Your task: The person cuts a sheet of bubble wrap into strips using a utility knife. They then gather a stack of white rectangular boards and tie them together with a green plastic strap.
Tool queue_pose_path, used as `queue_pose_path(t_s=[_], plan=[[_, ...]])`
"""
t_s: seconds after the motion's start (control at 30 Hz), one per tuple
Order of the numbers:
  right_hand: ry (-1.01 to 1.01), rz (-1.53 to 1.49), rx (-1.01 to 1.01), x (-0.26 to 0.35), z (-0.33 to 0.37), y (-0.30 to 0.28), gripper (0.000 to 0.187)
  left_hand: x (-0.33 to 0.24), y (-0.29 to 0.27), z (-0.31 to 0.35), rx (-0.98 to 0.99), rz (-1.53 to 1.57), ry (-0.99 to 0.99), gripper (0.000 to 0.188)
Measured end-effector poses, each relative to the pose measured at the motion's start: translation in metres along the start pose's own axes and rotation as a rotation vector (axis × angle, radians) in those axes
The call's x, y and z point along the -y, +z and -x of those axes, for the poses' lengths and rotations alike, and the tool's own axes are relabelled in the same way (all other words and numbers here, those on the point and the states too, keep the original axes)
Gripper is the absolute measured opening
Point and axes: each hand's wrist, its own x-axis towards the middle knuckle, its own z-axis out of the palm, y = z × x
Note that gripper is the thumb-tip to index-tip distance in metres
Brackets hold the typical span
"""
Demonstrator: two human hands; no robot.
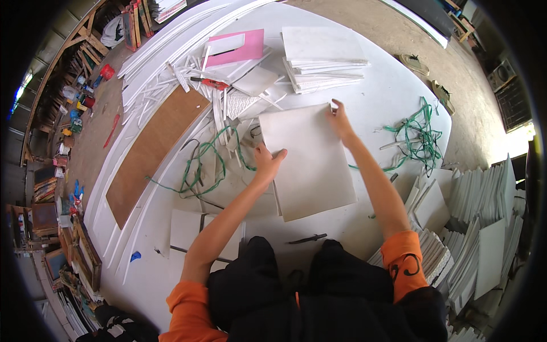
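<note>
1. The large flat white rectangular board [310, 159] lies on the white worktable [387, 85], middle of the scene, just right of the tangled green cord [199, 165].
2. To square it well, I judge both edges need even, light pressure so it doesn't skid.
3. My left hand [268, 162] rests fingers spread on its left edge, loosely gripping.
4. My right hand [340, 119] pinches the far right corner.
5. A stack of white square panels [322, 60] sits farther off.
</note>
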Motion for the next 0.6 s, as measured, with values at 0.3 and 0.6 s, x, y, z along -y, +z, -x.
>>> queue_pose_path(t_s=[0.3,0.6], plan=[[-0.129,0.02,-0.253,-0.008,-0.038,-0.03,0.051,0.008,-0.009,-0.056,-0.277,-0.416,0.17,0.079],[-0.134,0.19,-0.557,0.021,-0.166,-0.125,0.055,-0.079,0.028,-0.246,-0.084,-0.32,0.055,0.067]])
